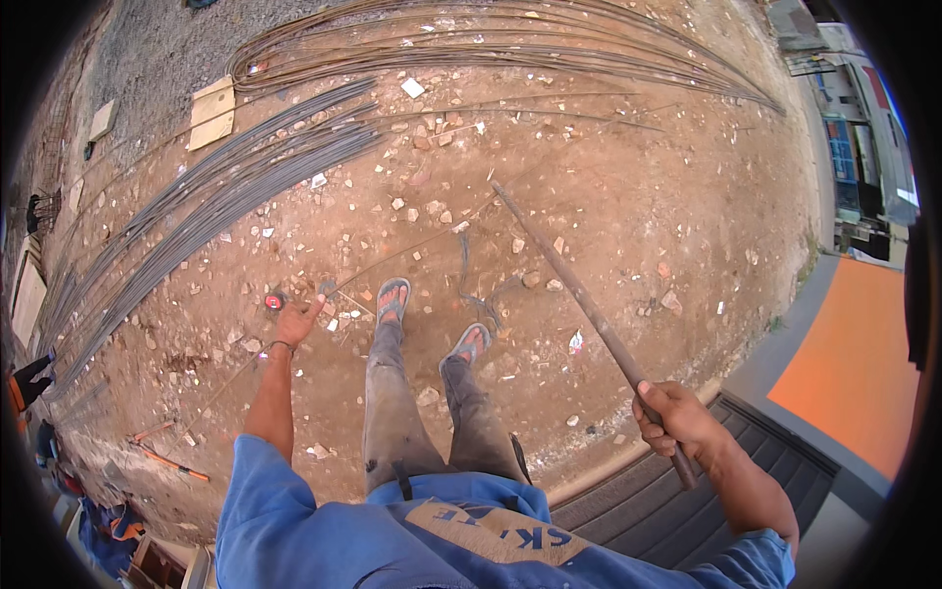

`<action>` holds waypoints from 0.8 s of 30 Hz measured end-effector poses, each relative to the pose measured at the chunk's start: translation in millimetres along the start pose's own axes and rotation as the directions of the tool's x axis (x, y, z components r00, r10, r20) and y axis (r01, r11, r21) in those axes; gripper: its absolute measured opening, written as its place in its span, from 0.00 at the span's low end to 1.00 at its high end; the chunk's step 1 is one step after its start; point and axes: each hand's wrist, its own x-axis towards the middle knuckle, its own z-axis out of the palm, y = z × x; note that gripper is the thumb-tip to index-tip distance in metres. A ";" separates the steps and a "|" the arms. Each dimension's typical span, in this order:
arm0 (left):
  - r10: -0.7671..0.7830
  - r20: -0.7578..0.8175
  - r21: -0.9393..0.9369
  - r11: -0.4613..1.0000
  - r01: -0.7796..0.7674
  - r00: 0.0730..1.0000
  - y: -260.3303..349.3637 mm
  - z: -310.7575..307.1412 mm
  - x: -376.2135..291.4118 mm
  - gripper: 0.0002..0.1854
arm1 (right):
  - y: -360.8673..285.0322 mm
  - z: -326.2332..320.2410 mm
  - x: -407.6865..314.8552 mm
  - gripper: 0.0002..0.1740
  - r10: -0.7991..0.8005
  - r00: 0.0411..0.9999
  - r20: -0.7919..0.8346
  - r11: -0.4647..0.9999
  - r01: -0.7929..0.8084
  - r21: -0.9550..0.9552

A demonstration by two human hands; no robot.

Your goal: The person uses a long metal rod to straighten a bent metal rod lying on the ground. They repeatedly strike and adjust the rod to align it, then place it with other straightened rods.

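Observation:
My right hand (673, 420) grips a long rusty metal pipe (570, 283) near its lower end. The pipe slants up and to the left, beyond my feet. My left hand (296, 324) closes on a thin steel rod (397, 258), which runs from low on the left towards the pipe's far tip. Whether rod and pipe touch there, I cannot tell. Just left of my left hand is a red and black tape measure (274, 300); whether my fingers touch it is unclear. Thin grey wire (465, 272) lies in loose strands on the dirt beyond my sandalled feet.
A bundle of straight steel bars (243, 184) lies to the left, with long bent bars (478, 55) farther off. Orange-handled bolt cutters (173, 460) rest at lower left. A dark slatted shutter (684, 508) and an orange panel (846, 368) stand right. Another person (29, 386) appears at the left edge.

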 end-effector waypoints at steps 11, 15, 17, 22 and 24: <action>-0.116 0.163 -0.111 0.985 0.135 0.980 5.7 -5.0 -16.3 0.39 | -22.7 5.9 -15.3 0.29 0.079 0.996 -0.031 0.996 -0.081 -0.045; -0.081 0.135 -0.182 0.978 0.106 0.987 -15.0 3.1 -1.1 0.40 | -30.2 4.8 -15.4 0.30 0.059 0.997 -0.051 0.994 -0.064 -0.088; -0.061 0.130 -0.215 0.973 0.088 0.990 -15.3 5.6 1.8 0.40 | -32.4 1.9 -15.1 0.31 0.049 0.998 -0.043 0.993 -0.053 -0.104; 0.015 0.086 -0.216 0.976 0.004 0.996 -8.8 1.1 -1.6 0.39 | -38.8 1.5 -13.6 0.28 0.061 0.997 -0.037 0.988 -0.066 -0.140; -0.048 0.116 -0.219 0.973 0.073 0.992 -4.6 -3.4 -4.1 0.39 | -40.6 1.8 -11.4 0.29 0.068 0.997 -0.023 0.989 -0.070 -0.131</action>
